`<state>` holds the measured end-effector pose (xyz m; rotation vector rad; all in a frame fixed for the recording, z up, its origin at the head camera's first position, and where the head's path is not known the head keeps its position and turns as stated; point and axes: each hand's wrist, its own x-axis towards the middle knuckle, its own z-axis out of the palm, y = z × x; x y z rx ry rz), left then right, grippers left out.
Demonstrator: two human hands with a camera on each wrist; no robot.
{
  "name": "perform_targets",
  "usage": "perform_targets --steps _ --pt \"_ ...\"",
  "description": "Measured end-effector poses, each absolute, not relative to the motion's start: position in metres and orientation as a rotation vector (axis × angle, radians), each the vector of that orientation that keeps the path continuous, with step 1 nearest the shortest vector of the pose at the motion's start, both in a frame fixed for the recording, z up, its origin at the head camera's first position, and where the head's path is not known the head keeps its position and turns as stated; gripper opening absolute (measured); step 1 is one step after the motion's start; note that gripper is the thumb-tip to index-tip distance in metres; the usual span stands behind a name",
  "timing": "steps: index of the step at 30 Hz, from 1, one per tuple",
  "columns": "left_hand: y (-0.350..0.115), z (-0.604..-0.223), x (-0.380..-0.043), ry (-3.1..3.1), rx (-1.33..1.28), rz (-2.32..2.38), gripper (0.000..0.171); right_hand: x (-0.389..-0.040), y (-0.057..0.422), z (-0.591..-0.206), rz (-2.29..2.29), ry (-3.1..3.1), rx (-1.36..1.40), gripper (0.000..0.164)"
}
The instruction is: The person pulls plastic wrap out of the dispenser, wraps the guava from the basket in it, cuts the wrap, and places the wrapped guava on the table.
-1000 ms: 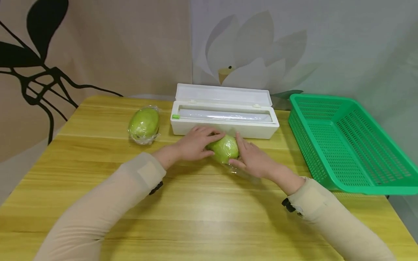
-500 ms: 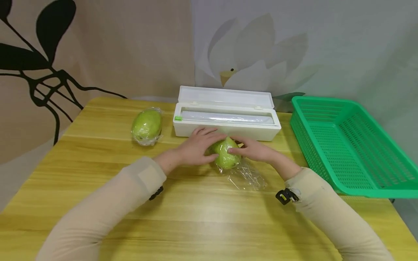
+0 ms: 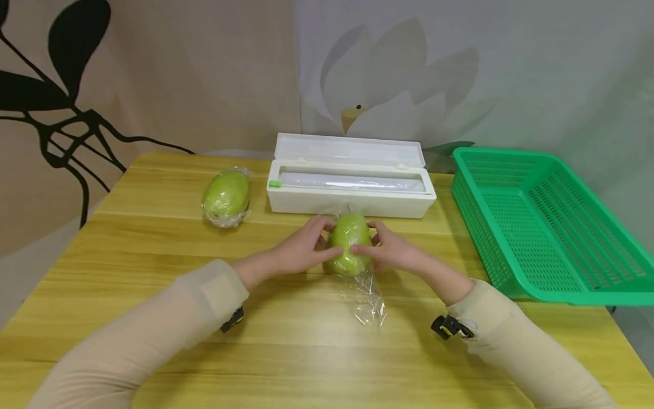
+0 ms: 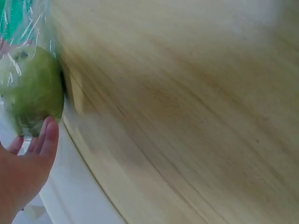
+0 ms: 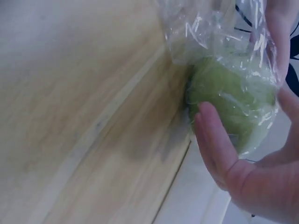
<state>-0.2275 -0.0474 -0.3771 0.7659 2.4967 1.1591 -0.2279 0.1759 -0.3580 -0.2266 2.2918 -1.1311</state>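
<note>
A green, mango-like fruit (image 3: 350, 241) partly covered in clear plastic wrap is held between both hands near the front of the white box. My left hand (image 3: 305, 248) grips its left side, thumb on the near face. On the other side my right hand (image 3: 397, 248) grips it, thumb almost meeting the left one. A loose tail of plastic wrap (image 3: 369, 301) hangs from the fruit towards me. In the left wrist view the fruit (image 4: 35, 91) shows above the curved fingers (image 4: 48, 135). The right wrist view shows crinkled film (image 5: 215, 32) over the fruit.
An open white box (image 3: 352, 203) with a roll of plastic wrap (image 3: 352, 182) and a small green slider (image 3: 275, 184) stands at the back. Another wrapped green fruit (image 3: 226, 196) lies to the left. A green plastic basket (image 3: 490, 238) stands at the right, near a cloth backdrop.
The held fruit has been turned and brought slightly nearer. Its loose film, spread to the right half a second ago, now points towards me. Both hands have shifted to its sides.
</note>
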Motion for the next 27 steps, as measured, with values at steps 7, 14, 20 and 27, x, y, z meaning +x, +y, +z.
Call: perform_targets --steps 7,14,20,27 --pt "-0.043 -0.375 -0.235 2.486 0.528 1.262 0.032 -0.229 0.174 -0.349 -0.995 2.488 -0.28 0.055" --pt "-0.033 -0.376 -0.249 2.533 0.199 1.25 0.037 -0.241 0.175 -0.352 -1.057 2.515 -0.341 0.06" --pt "-0.022 -0.38 -0.259 2.455 0.063 1.318 0.041 -0.247 0.179 -0.352 -1.137 2.408 -0.396 0.069" --pt "-0.012 -0.382 -0.263 2.25 -0.012 1.523 0.044 -0.257 0.176 -0.352 -1.168 2.48 -0.297 0.057"
